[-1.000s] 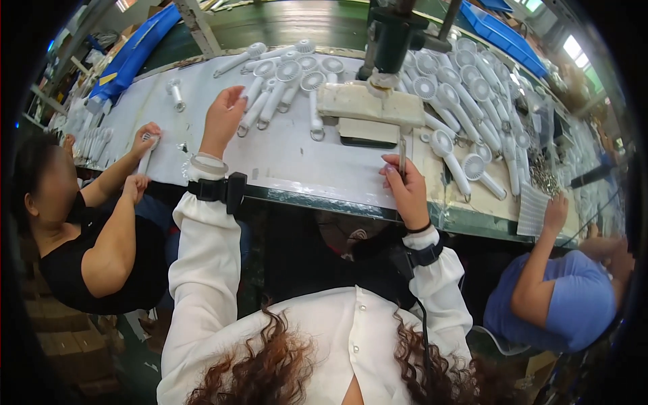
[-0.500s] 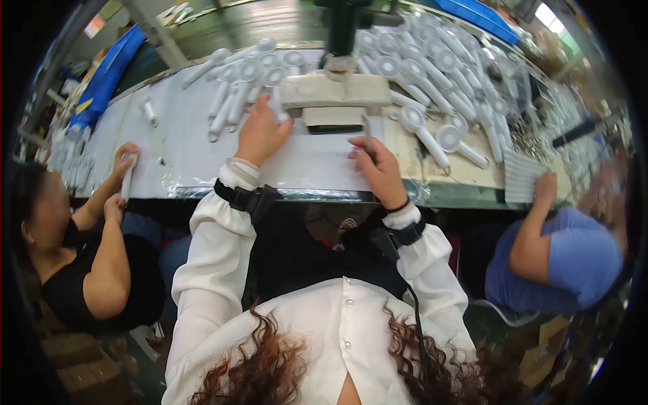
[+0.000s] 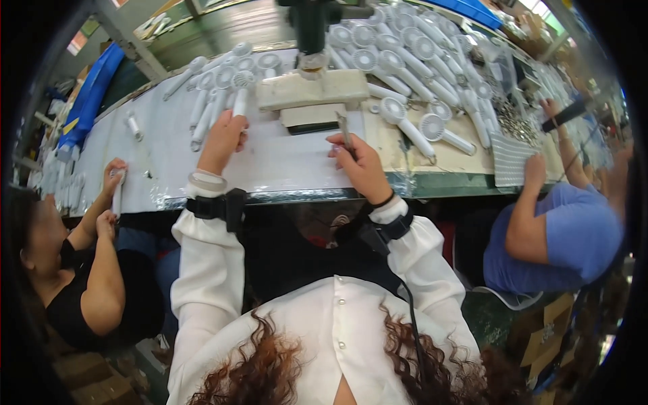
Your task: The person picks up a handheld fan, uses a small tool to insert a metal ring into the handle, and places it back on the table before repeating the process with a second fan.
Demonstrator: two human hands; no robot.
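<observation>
My left hand (image 3: 223, 140) is closed round the lower handle of a white handheld fan (image 3: 241, 100). The fan's round, slatted head points away from me, beside a pile of similar fans. In my right hand (image 3: 363, 167) is a slim grey metal tool (image 3: 345, 129), held upright between thumb and fingers; its exact kind is unclear. Just beyond that tool stands a cream-coloured block fixture (image 3: 316, 91) under a dark green machine column (image 3: 312, 30). A dark slot shows at the fixture's lower front.
Many white fans (image 3: 413, 57) are heaped at the back right, with small metal parts (image 3: 516, 121) beside them. One person (image 3: 88, 270) sits at my left holding a white piece. Another person (image 3: 550, 239) at my right touches a light striped sheet (image 3: 509, 160).
My left hand has drawn back toward me from the pile and now grips a fan. The whole view has shifted a little; my right hand keeps its tool.
</observation>
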